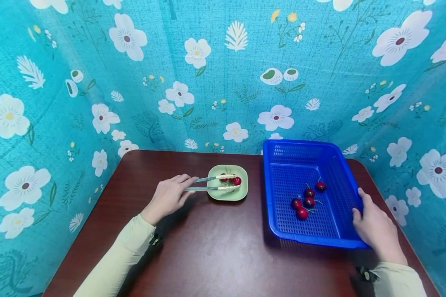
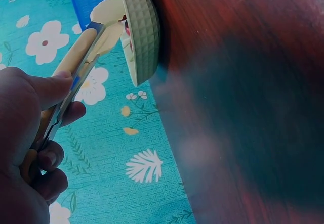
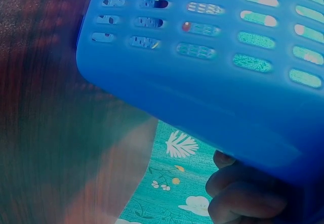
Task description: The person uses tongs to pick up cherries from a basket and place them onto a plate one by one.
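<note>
at the near right of the surface (image 1: 226, 247), the right hand (image 1: 379, 227) grips the right wall of the blue basket (image 1: 295, 175), thumb inside and fingers clamped on the rim; a steady hold there should stop it sliding. a little farther, on the left, the left hand (image 1: 171, 194) has its fingers clamped on the tongs (image 1: 204, 189), whose tips reach over the green dish (image 1: 226, 197). the step in hand looks like tong work on the cherries in the dish (image 1: 237, 180), and a light, even squeeze across one fruit's widest part would serve best, since a hard pinch could bruise it or make it roll. keeping the tips low and clear of the stems should help too. whether the tongs already press a cherry, i cannot tell. the right-hand one in the dish, between the tips, is bright red, round and glossy; others beside it are partly hidden. the five cherries in the basket (image 1: 302, 213) run from red to dark red, some with thin pale stems.
</note>
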`<state>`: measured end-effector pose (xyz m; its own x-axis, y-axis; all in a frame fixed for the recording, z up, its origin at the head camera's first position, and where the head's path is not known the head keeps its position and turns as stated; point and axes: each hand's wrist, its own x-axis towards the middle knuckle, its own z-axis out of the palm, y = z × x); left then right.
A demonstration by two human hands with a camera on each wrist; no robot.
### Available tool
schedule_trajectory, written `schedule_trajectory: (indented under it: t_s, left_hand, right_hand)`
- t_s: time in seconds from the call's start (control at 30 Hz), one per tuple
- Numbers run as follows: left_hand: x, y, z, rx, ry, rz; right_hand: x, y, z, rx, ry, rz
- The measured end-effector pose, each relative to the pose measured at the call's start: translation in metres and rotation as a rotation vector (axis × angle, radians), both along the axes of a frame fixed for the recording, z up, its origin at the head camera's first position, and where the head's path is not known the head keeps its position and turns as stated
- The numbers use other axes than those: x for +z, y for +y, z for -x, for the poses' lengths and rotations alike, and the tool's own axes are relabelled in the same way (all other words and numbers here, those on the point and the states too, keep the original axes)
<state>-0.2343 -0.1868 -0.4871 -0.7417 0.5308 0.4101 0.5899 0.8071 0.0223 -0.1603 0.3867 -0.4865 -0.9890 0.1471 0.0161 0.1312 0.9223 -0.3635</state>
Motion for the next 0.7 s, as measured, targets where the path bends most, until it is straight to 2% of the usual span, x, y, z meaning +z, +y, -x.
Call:
schedule_trajectory:
  t_s: [0.27, 0.5, 0.7]
  left_hand:
    - [-0.0016, 0.0011, 0.0003, -0.002, -0.006, 0.002]
    - [-0.0017, 0.0041, 0.0021, -0.024, 0.017, -0.008]
    - [-0.0022, 0.0056, 0.004, -0.019, 0.003, -0.007]
  right_hand:
    - [-0.0006, 0.001, -0.0001, 0.003, -0.001, 0.004]
    - [0.0002, 0.0, -0.0001, -0.006, -0.007, 0.005]
    - [0.0, -0.0007, 0.0001, -0.009, -0.018, 0.009]
